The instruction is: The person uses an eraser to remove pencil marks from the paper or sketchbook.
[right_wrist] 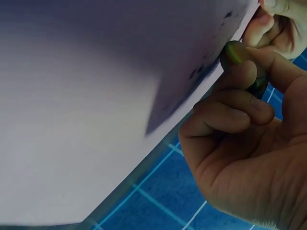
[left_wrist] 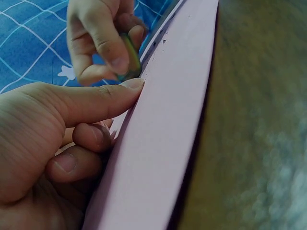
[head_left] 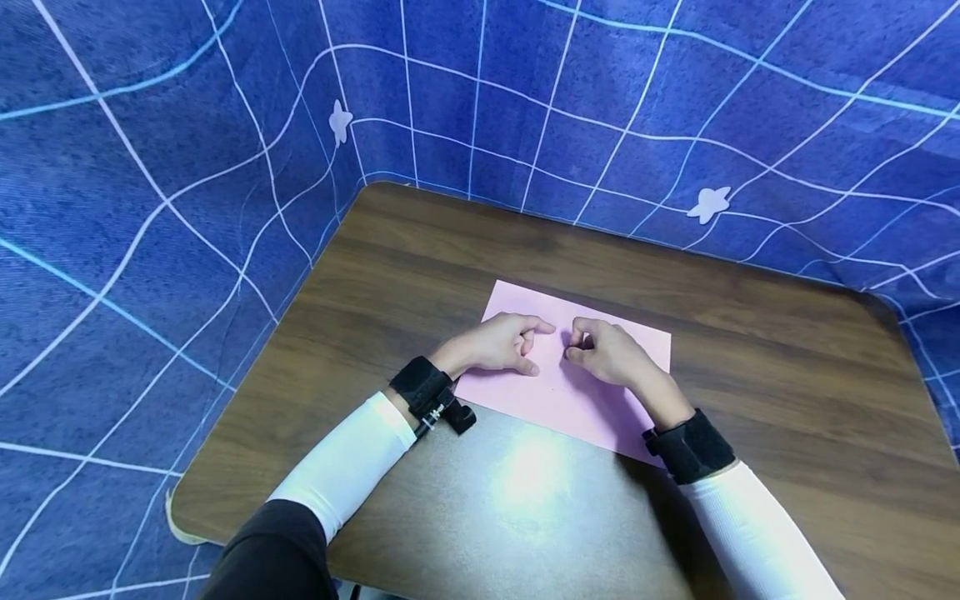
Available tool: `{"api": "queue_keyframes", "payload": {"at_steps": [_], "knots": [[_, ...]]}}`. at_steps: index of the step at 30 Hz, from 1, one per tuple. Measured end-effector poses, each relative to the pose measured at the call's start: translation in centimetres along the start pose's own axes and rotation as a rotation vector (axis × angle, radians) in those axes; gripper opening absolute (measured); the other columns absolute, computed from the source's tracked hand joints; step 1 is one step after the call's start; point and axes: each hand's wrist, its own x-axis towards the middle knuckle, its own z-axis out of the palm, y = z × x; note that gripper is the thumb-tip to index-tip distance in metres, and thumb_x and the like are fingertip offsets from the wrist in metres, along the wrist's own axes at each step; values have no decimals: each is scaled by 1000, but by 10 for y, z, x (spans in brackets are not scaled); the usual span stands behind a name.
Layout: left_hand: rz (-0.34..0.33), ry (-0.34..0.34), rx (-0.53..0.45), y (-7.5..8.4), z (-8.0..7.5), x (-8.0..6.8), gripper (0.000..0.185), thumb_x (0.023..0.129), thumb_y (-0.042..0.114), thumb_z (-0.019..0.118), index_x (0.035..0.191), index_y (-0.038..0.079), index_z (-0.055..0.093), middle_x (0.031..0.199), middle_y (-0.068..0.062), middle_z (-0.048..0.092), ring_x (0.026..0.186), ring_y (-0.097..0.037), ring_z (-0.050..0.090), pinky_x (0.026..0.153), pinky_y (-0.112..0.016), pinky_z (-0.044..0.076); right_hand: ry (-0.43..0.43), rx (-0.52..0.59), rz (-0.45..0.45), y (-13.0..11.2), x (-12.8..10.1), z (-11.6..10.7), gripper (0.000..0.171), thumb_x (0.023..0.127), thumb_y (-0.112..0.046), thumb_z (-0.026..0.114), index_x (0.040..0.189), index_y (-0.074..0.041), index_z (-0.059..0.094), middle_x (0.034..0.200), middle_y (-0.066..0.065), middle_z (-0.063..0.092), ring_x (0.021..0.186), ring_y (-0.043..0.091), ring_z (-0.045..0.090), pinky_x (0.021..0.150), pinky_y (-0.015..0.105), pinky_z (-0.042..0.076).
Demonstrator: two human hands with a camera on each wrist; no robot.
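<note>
Pink paper (head_left: 570, 383) lies flat mid-tabletop (head_left: 787, 400), pinned by the left hand (head_left: 495, 343), its index finger straight. The right hand (head_left: 606, 352) pinches a small green eraser (left_wrist: 128, 60), probably rubbing out dark marks (left_wrist: 160, 38); next calls for short, light strokes.

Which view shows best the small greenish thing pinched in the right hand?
The left wrist view: the small greenish thing sits sharp between the right hand's fingers, against the pink paper. The right wrist view shows it blurred and partly covered. In the head view it is hidden.

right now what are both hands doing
Left hand: open, straight forefinger pressing on the pink paper.
Right hand: pinching a small green eraser against the paper.
</note>
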Motion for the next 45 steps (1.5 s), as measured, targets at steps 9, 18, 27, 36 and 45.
{"api": "queue_keyframes", "payload": {"at_steps": [9,18,27,36,45], "knots": [[1,-2,-24,3,1,0,74,82,8,85,149,11,53,79,1,50,61,-9,42,69,-22,39,49,15,38,25,-17,-11,12,92,-17,69,86,-14,60,68,-3,60,66,16,53,61,31,38],[-20,18,-25,1,0,-2,73,82,8,85,149,12,54,80,1,50,60,-9,40,76,-24,40,118,-31,15,31,-21,-14,13,85,-9,67,79,-13,56,65,-2,49,65,18,48,60,31,34],[-30,18,-26,2,-1,-3,73,82,7,85,149,11,53,81,0,51,61,-9,41,69,-22,38,68,-68,-8,18,-12,-13,9,97,-17,64,90,-12,63,74,1,63,65,16,54,60,30,40],[-20,11,-8,2,1,-2,74,82,7,85,148,12,53,81,1,51,63,-9,42,71,-22,39,100,-44,-42,10,-8,-3,8,94,-19,70,88,-18,65,64,-5,56,60,14,49,57,30,37],[-23,18,-28,0,1,-3,73,82,7,85,148,11,53,82,0,51,63,-10,42,68,-23,38,132,-34,-26,23,-17,-6,17,92,-14,69,81,-17,58,63,-5,49,58,15,44,56,30,32]]}}
